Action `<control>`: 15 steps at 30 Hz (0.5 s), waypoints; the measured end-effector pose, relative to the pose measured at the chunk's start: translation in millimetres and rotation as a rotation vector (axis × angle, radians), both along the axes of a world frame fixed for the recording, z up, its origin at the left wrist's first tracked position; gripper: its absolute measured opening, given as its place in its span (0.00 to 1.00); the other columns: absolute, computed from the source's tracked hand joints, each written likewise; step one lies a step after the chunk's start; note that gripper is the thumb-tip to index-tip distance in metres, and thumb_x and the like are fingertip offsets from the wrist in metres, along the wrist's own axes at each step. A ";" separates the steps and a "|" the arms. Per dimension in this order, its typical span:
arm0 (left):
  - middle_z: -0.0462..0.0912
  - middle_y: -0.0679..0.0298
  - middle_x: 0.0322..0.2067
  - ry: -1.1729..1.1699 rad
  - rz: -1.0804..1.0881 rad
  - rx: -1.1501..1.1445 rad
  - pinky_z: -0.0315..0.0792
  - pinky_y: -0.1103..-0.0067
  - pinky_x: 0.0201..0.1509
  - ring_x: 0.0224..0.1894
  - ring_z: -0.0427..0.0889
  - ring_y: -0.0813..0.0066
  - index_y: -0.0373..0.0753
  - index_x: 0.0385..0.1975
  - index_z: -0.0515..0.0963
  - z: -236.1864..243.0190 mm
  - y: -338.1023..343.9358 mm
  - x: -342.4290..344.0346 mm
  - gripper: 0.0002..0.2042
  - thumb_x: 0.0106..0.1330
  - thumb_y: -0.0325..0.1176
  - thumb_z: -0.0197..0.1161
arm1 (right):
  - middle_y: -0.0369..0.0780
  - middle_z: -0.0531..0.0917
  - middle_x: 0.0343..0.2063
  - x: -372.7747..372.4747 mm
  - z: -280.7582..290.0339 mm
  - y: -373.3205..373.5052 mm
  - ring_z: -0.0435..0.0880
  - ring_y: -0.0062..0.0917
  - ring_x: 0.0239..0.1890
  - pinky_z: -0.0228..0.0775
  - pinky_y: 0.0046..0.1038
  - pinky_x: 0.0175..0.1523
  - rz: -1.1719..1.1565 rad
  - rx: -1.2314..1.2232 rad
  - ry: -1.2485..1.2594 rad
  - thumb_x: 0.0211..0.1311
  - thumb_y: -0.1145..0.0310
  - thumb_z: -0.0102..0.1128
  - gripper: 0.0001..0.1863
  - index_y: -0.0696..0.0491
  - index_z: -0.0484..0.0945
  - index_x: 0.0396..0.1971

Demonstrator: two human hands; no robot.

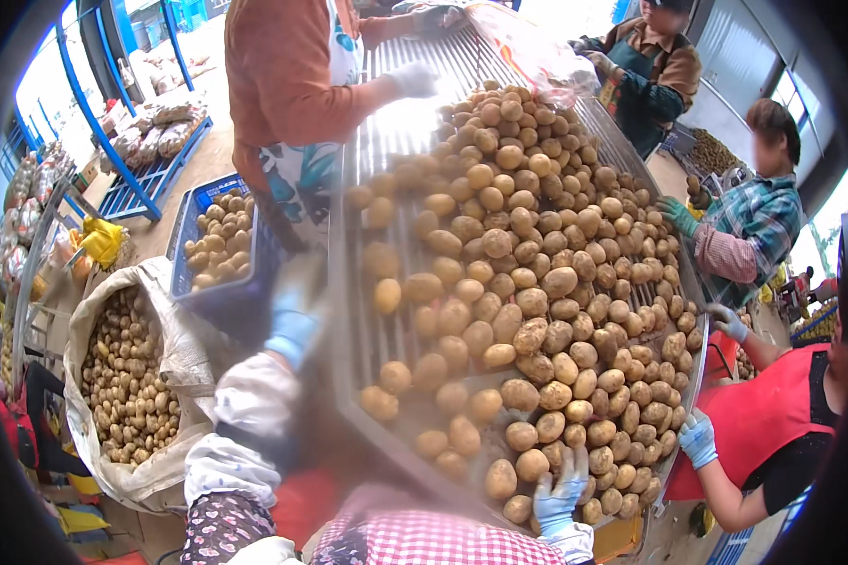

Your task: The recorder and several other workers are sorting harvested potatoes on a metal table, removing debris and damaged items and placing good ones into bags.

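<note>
My right hand (558,494), in a blue-and-white work glove, lies among the potatoes (537,330) at the near end of the metal sorting table (372,372). Its fingers are spread and touch several potatoes. Left of the table, my left hand (295,315), gloved the same way, hangs beside the blue crate (254,294). Motion smears its fingers, and whether it holds anything cannot be made out. Potatoes fill part of that crate. The potatoes on the table are brownish yellow, some with dirt on them, and heaped thickest toward the far end.
A big white sack (113,471) of small potatoes stands at the left. Beyond it is a blue pallet (155,174) stacked with filled bags. A person in an orange top (283,85) stands at the table's far left; several others line its right side, with gloved hands near its edge.
</note>
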State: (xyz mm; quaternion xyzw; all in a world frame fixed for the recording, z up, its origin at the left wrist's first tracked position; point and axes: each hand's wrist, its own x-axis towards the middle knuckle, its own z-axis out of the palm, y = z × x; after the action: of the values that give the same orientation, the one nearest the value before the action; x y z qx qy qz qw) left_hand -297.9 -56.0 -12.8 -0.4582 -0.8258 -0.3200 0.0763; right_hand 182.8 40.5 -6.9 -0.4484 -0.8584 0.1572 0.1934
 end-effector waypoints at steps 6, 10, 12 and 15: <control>0.49 0.44 0.68 -0.042 -0.332 -0.306 0.42 0.54 0.72 0.71 0.44 0.41 0.46 0.66 0.61 -31.7 73.7 163.1 0.37 0.55 0.51 0.60 | 0.56 0.58 0.64 3.8 -25.5 22.0 0.52 0.55 0.68 0.44 0.51 0.70 -0.013 -0.019 -0.250 0.46 0.53 0.64 0.40 0.58 0.65 0.59; 0.55 0.44 0.65 -0.076 -0.851 -0.357 0.49 0.53 0.70 0.69 0.50 0.41 0.40 0.64 0.61 -13.4 58.2 245.4 0.38 0.54 0.49 0.62 | 0.54 0.56 0.66 24.7 -41.8 26.1 0.50 0.54 0.69 0.43 0.50 0.71 -0.104 0.133 -0.235 0.51 0.54 0.60 0.38 0.59 0.65 0.60; 0.59 0.46 0.63 -0.165 -1.085 -0.264 0.53 0.55 0.68 0.68 0.56 0.46 0.42 0.65 0.60 -13.2 65.4 260.6 0.36 0.56 0.47 0.62 | 0.54 0.56 0.66 23.6 -47.9 29.2 0.50 0.53 0.69 0.44 0.50 0.71 -0.105 0.110 -0.263 0.51 0.56 0.61 0.36 0.58 0.66 0.60; 0.67 0.44 0.56 -0.183 -0.976 -0.009 0.58 0.58 0.65 0.61 0.64 0.45 0.40 0.60 0.66 6.6 104.0 233.8 0.32 0.54 0.43 0.63 | 0.53 0.56 0.66 26.5 -54.9 29.5 0.49 0.53 0.69 0.44 0.50 0.71 -0.132 0.074 -0.223 0.49 0.57 0.64 0.38 0.56 0.66 0.60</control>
State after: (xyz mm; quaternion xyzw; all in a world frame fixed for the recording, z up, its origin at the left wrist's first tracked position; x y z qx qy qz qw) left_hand -64.1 48.0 -6.2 -0.7618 -0.5197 -0.3535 -0.1571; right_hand 209.3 70.0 -61.8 -0.5110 -0.8485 0.0618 0.1230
